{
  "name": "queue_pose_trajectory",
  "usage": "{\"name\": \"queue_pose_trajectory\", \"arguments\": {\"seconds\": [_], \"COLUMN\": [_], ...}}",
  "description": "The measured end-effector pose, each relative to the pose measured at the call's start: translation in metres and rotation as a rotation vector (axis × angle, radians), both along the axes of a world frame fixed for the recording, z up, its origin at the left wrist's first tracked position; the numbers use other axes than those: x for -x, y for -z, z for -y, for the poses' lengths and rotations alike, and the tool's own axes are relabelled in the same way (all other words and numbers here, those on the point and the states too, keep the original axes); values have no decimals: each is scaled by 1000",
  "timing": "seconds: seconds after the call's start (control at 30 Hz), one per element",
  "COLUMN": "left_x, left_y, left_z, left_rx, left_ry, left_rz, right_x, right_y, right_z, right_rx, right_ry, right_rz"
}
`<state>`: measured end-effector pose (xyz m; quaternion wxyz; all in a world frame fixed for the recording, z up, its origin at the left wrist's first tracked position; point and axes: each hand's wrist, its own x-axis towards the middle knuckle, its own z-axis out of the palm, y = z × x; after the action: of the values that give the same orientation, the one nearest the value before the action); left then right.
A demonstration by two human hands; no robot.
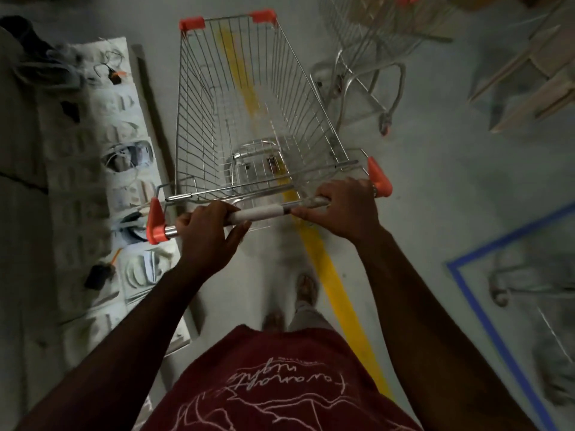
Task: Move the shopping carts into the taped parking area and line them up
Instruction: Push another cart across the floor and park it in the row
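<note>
A wire shopping cart (249, 98) with orange corner caps stands straight in front of me, its basket empty. Its handle bar (264, 211) runs across the middle of the view. My left hand (205, 231) grips the bar near its left orange end. My right hand (342, 206) grips it near the right end. The blue tape (485, 309) marking the parking area lies on the floor at the lower right. A second cart (370, 57) stands at the upper right, partly cut off by the frame.
A yellow floor line (336, 275) runs under the cart and past my feet. A long white strip with cables and small parts (102, 169) lies along the left. Wooden frames (529, 76) sit at the far right. Blurred metal shapes show inside the taped area.
</note>
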<state>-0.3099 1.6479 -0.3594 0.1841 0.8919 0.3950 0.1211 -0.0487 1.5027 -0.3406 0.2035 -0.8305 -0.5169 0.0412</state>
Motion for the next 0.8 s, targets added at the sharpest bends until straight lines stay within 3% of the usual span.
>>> {"name": "queue_pose_trajectory", "arguments": {"seconds": [0.5,0.63,0.8], "left_x": [137,167,195], "left_y": [2,-3,-2], "left_z": [147,179,201], "left_rx": [-40,-39,-30], "left_ry": [218,331,462], "left_rz": [19,73,95], "right_x": [185,227,278], "right_y": [0,-3,-5], "right_z": [213,265,315], "right_rx": [-54,56,273], "right_ry": [219,274,342], "right_rz": [38,69,-45]}}
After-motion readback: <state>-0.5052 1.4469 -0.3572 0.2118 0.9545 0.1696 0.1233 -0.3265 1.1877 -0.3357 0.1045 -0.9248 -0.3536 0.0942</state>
